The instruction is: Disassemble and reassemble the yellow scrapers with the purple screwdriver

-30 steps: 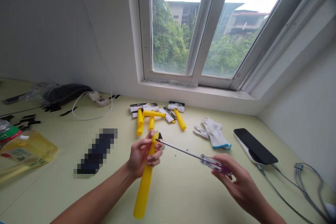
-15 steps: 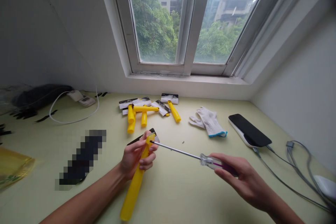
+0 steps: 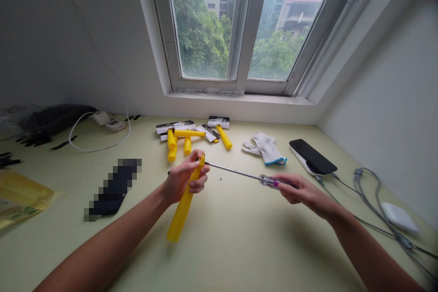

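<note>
My left hand (image 3: 185, 177) is wrapped around the upper part of a yellow-handled scraper (image 3: 183, 210), whose long handle slants down toward me. Its head is mostly hidden by my fingers. In my right hand (image 3: 308, 194) is a screwdriver (image 3: 236, 171) with a clear and purple grip, held almost level. The tip of its shaft meets the scraper near the top, close to my left fingertips; exactly where it sits is too small to tell. Beneath the shaft, a tiny metal piece (image 3: 221, 178) lies on the table.
Several more yellow-handled scrapers (image 3: 188, 133) with black-and-white ends lie toward the window. Right of them are white gloves (image 3: 268, 148), a cabled phone (image 3: 313, 157) and a white case (image 3: 399, 217). At left lie a blurred dark object (image 3: 111, 191), a yellow bag (image 3: 22, 196) and a white cable (image 3: 82, 149).
Both hands have moved up and away from me in view, with scraper and screwdriver still touching. The screwdriver lies flatter, and the scraper's black-and-white part behind my left hand is now mostly hidden.
</note>
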`<action>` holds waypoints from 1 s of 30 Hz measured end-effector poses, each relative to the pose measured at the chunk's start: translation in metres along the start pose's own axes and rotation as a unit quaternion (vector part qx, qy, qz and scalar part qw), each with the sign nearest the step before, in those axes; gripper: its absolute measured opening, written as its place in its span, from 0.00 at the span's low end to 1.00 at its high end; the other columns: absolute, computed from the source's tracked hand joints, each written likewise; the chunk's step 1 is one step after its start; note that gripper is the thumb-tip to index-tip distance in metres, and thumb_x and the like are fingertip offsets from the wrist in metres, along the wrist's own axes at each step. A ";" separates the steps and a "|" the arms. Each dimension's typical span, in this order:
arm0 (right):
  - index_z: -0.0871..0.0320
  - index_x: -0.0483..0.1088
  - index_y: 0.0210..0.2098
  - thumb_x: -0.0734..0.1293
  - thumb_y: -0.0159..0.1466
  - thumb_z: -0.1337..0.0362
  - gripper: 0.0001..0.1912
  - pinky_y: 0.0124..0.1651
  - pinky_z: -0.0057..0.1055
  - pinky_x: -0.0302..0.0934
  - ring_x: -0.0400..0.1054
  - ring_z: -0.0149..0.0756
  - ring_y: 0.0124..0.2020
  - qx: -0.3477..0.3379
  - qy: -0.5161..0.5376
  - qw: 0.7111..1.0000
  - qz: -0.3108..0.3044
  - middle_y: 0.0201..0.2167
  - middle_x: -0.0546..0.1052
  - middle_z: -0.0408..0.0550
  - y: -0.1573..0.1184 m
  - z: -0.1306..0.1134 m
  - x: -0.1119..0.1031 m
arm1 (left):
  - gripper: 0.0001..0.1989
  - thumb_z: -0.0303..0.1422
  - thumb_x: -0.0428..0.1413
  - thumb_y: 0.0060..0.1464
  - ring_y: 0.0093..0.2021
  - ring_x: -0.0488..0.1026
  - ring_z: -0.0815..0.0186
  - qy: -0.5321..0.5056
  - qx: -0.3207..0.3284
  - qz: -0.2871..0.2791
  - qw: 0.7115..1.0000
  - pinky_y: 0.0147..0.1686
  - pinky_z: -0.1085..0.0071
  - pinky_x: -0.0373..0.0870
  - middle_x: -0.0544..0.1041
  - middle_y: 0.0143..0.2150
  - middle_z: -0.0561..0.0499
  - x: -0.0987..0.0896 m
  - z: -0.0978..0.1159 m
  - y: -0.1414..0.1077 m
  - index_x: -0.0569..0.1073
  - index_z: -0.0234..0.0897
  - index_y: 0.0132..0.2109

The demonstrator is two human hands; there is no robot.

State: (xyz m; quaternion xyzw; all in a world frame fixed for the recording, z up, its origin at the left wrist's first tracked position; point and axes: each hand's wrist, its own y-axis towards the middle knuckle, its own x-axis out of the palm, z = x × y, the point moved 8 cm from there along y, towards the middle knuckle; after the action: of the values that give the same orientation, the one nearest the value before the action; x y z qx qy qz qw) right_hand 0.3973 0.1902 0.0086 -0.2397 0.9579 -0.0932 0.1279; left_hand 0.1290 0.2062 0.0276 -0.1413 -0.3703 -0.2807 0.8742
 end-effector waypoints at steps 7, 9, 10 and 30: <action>0.62 0.74 0.47 0.65 0.62 0.50 0.23 0.31 0.30 0.53 0.56 0.31 0.28 -0.052 -0.008 0.998 0.037 0.26 0.66 0.46 -0.003 -0.002 -0.015 | 0.08 0.32 0.52 0.52 0.18 0.60 0.74 0.030 0.020 -0.037 0.999 0.17 0.78 0.53 0.69 0.32 0.51 0.037 0.017 0.003 0.66 0.41 0.42; 0.62 0.74 0.48 0.66 0.62 0.51 0.23 0.32 0.30 0.55 0.57 0.32 0.29 -0.057 -0.009 0.997 0.041 0.28 0.68 0.47 -0.003 0.001 -0.019 | 0.09 0.32 0.52 0.53 0.17 0.60 0.75 0.028 0.022 -0.045 0.998 0.16 0.78 0.52 0.69 0.32 0.51 0.042 0.015 0.003 0.67 0.41 0.43; 0.61 0.73 0.49 0.67 0.61 0.52 0.23 0.34 0.31 0.57 0.59 0.33 0.30 -0.058 -0.013 0.997 0.046 0.29 0.70 0.48 -0.004 0.003 -0.021 | 0.10 0.32 0.51 0.53 0.16 0.59 0.75 0.029 0.023 -0.048 0.998 0.15 0.78 0.52 0.70 0.32 0.51 0.044 0.013 0.002 0.67 0.42 0.44; 0.61 0.70 0.43 0.63 0.64 0.50 0.19 0.28 0.30 0.54 0.60 0.30 0.23 -0.032 0.167 0.981 0.089 0.25 0.71 0.46 -0.012 0.027 -0.045 | 0.28 0.31 0.53 0.57 0.19 0.64 0.73 0.174 0.218 0.046 0.959 0.18 0.76 0.62 0.68 0.29 0.55 0.030 0.086 -0.027 0.57 0.52 0.62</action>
State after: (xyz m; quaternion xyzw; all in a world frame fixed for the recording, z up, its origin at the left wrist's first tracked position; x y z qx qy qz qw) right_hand 0.4491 0.1982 -0.0051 -0.1385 0.9858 -0.0895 -0.0333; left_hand 0.0806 0.2120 0.1096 0.0869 -0.2579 -0.1732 0.9466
